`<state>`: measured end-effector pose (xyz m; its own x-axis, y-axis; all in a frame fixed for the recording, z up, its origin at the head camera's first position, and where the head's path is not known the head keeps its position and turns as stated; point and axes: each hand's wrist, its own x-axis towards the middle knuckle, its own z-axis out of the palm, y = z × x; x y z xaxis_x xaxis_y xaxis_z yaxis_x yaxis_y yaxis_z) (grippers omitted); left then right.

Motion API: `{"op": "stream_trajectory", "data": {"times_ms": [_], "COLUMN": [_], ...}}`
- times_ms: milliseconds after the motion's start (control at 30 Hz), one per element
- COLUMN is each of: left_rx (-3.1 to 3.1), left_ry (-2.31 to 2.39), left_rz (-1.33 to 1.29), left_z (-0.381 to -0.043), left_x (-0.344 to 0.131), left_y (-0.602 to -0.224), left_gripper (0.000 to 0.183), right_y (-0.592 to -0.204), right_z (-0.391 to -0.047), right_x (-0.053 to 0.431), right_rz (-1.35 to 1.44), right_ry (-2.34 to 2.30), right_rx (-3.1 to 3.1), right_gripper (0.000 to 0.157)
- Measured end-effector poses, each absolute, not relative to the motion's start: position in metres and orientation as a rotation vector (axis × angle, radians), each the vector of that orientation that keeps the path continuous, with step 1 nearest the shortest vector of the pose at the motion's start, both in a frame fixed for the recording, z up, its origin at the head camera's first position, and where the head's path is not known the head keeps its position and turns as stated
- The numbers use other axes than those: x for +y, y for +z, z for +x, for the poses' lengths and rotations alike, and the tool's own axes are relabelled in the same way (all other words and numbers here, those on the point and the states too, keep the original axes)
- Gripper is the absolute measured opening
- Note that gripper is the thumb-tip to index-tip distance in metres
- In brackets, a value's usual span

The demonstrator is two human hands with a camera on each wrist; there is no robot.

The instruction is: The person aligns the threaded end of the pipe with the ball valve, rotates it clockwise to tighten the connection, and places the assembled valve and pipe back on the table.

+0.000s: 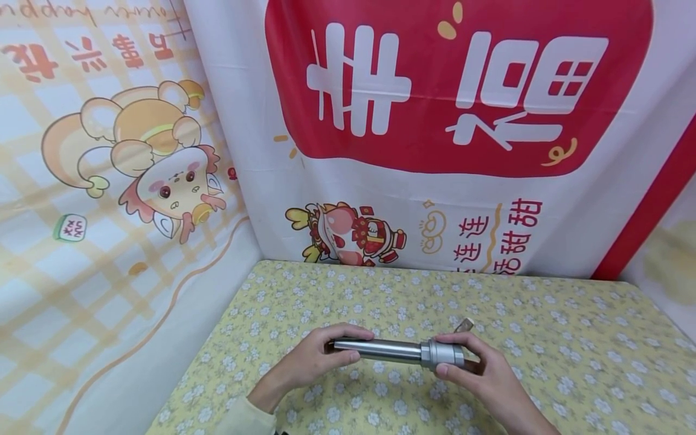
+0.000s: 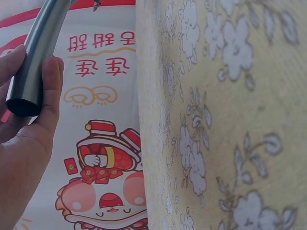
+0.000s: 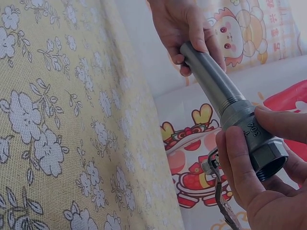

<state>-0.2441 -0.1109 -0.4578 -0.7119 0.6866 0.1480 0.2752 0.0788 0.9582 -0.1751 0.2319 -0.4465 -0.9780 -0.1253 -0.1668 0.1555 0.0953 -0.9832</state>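
Observation:
A smooth metal pipe lies lengthwise between my two hands, above the table. Its left end is gripped by my left hand, thumb and fingers on opposite sides; the hollow end of the pipe shows in the left wrist view. On the pipe's right end sits a metal ball valve, marked 304, with pipe threads visible at the joint. My right hand holds the valve's body between thumb and fingers. The valve's lever handle sticks out on the far side, and its open threaded mouth is visible in the right wrist view.
Below the hands spreads a table with a yellow floral cloth. Behind it hangs a white and red printed curtain, and a checked, cartoon-printed sheet hangs on the left.

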Motion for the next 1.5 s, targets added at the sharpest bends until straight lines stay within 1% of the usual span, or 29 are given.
{"op": "stream_trajectory", "data": {"times_ms": [867,1200,1367,1500], "left_rx": [2.13,2.112,2.145,2.168], "left_ry": [1.646,1.62,1.576,1.555], "left_rz": [1.006,0.935,0.892,0.913], "left_z": [-0.243,-0.2433,-0.2429,-0.2422], "left_x": [-0.1102,-0.1096,-0.1093,-0.1098], "left_y": [-0.4581,-0.4565,-0.4547,-0.4538], "left_gripper": [0.039,0.046,0.044,0.044], "right_y": [-0.4465,-0.4454,-0.4448,-0.4445], "right_z": [-0.1748,-0.1748,-0.175,-0.1752], "right_x": [0.2314,0.2305,0.2311,0.2311], "right_rz": [0.003,0.02,0.016,0.014], "right_ry": [-1.987,-1.981,-1.978,-1.98], "right_rx": [2.168,2.17,2.164,2.16], "right_gripper": [0.059,0.059,0.059,0.059]}}
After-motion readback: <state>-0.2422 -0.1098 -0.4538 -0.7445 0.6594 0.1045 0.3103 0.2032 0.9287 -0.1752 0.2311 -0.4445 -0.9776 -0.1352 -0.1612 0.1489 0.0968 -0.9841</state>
